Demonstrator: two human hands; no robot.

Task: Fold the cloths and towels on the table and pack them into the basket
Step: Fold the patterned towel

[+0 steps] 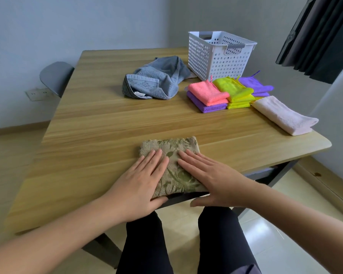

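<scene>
Black-trousered legs (145, 244) are showing below the near rim of the table (99, 135).

Both hands are lying flat with straight fingers, released and grasping nothing. The left hand (141, 180) is pressing down on the left half of a folded olive leaf-print towel (173, 171). The right hand (210, 178) is pressing down on its right half. Both thumbs are reaching past the towel's near edge, over the table rim. The towel is sitting at the near edge of the table, roughly centred, and its scalloped far hem is showing beyond the fingertips.

Further in on the right, a folded pale pink towel (283, 115) is lying close to the table's right edge. Just left of it and slightly further back, folded microfibre cloths are sitting in stacks that are touching one another:
- a coral cloth (208, 91) is resting on a purple cloth (208, 107);
- a stack of yellow-green cloths (236, 91) is sitting beside them;
- more purple cloths (253, 84) are lying behind the yellow-green ones.

At the centre, further back, a grey-blue towel (158, 80) is lying unfolded in a crumpled heap, its woven border band facing near-left. Its far right part is running up to the basket's near-left corner.

A white perforated basket (206, 60) with grey handles is standing upright at the far right of the table. Something dark is showing inside it; I cannot tell what.

Beyond the table, a grey chair (55, 78) is standing at the left side, with a wall socket (38, 93) behind it. A dark curtain (321, 36) is hanging at the far right.
</scene>
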